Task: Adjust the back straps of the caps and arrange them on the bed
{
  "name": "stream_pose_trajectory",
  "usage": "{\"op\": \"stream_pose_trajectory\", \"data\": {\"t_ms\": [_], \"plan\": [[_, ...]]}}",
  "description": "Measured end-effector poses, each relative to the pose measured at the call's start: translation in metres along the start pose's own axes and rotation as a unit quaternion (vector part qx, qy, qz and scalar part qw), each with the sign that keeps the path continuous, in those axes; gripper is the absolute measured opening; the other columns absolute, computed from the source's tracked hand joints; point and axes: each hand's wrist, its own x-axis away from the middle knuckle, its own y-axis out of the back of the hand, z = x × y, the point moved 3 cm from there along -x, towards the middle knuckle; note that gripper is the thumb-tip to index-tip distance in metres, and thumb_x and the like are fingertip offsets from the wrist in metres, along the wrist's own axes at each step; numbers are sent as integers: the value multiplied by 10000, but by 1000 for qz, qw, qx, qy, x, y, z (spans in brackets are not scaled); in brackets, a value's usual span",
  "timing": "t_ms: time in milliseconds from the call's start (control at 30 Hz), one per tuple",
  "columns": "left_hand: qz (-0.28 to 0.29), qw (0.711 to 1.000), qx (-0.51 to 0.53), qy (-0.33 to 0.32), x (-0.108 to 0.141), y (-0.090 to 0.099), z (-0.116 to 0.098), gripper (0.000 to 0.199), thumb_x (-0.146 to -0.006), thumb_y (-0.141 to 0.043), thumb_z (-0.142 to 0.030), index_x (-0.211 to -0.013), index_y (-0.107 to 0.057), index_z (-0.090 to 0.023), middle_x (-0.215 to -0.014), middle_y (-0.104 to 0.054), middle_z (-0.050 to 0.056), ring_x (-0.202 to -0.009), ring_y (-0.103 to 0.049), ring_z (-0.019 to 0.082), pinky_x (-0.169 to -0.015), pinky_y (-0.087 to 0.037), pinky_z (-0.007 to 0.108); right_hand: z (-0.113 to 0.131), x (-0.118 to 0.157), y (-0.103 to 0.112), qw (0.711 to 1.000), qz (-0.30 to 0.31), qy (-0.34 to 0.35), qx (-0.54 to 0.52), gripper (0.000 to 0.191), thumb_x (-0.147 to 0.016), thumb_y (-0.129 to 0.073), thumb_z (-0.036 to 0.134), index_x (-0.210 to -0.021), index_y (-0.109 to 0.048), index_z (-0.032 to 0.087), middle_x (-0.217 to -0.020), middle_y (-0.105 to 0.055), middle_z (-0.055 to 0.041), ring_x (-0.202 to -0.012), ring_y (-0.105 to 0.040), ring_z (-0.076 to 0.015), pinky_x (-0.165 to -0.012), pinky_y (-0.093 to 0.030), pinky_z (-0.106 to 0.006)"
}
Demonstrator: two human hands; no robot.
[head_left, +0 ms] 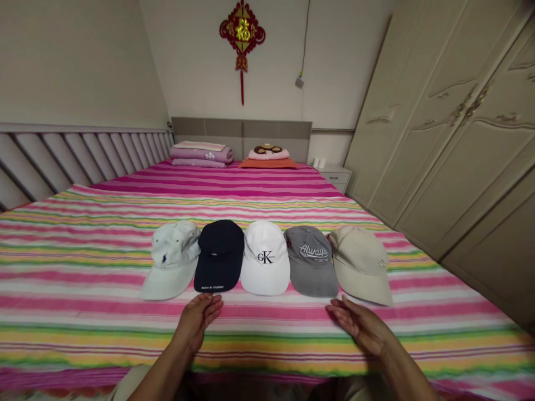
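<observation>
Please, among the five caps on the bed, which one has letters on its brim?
The dark cap, second from the left in the picture: small pale letters run along its brim's front edge. The other four brims show no letters.

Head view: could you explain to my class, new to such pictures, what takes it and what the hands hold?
There is no robot here. One camera, worn on a person's head, looks forward and down, so the left hand and right hand are the wearer's own, bare. On the striped cloth lie, in a row, a pale cap, dark cap, white cap, grey cap and beige cap, brims toward the wearer. Neither hand holds anything; the left is near the dark brim, the right near the grey.
</observation>
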Motion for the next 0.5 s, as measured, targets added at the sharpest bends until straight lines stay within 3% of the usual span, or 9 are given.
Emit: {"op": "stream_pose_trajectory", "data": {"t_ms": [100,200,333,500], "plan": [[0,1000,6,12,-1,0,-2,105,-754,-493,-46,-730,-467,-144,-731,-664,98,-621,-655,167,-599,-523,269,-14,-8,-24,1000,0,-2,-30,87,-789,-526,83,-703,-531,95,-575,-655,-111,-492,-641,-173,-445,-534,-232],[-3,999,27,41,-2,-1,-5,94,-749,-504,-51,-746,-479,-142,-740,-666,96,-631,-656,172,-595,-524,271,-22,-22,-40,996,-39,20,-78,212,-846,-423,61,-655,-464,143,-511,-602,-7,-470,-612,-104,-449,-519,-176],[-5,994,64,90,-3,-2,-11,88,-749,-478,-41,-732,-487,-127,-667,-653,89,-610,-653,164,-599,-522,264,-26,-35,-45,989,-79,40,-122,167,-860,-415,67,-723,-501,114,-580,-564,44,-479,-571,-61,-448,-503,-167],[11,991,92,97,-5,-3,-15,82,-762,-431,-88,-732,-494,-130,-680,-652,109,-652,-658,193,-623,-525,303,-26,-38,-43,985,-88,60,-138,107,-855,-446,99,-795,-534,104,-633,-569,42,-512,-572,-61,-462,-504,-176]]}}
